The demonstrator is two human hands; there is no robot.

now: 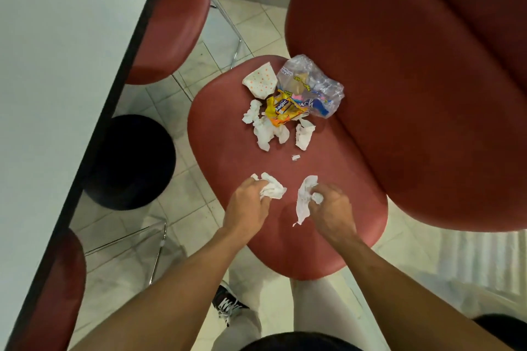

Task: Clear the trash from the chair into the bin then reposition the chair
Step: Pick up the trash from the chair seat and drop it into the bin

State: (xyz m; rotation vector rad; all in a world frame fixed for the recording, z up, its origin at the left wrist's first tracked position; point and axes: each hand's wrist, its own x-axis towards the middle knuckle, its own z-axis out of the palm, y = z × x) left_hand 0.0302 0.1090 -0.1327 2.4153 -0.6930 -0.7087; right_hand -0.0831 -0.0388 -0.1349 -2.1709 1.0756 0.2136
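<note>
A red padded chair seat (228, 151) fills the middle of the view, its backrest (399, 65) rising at the right. My left hand (251, 205) is shut on a crumpled white tissue (272, 189) over the seat's near part. My right hand (332, 208) grips another white tissue (303, 202) that hangs down. Farther back on the seat lie more crumpled tissues (266, 131), a yellow snack wrapper (283, 111), a clear plastic bag (312, 85), a dotted paper wrapper (261, 81) and a tiny paper scrap (296, 157). The black bin (131, 162) stands on the floor left of the chair.
A white table (57, 80) with a dark edge runs along the left, partly over the bin. Other red chairs stand at the upper left (171, 28) and lower left (60, 293). The tiled floor (199, 222) shows between the bin and the chair.
</note>
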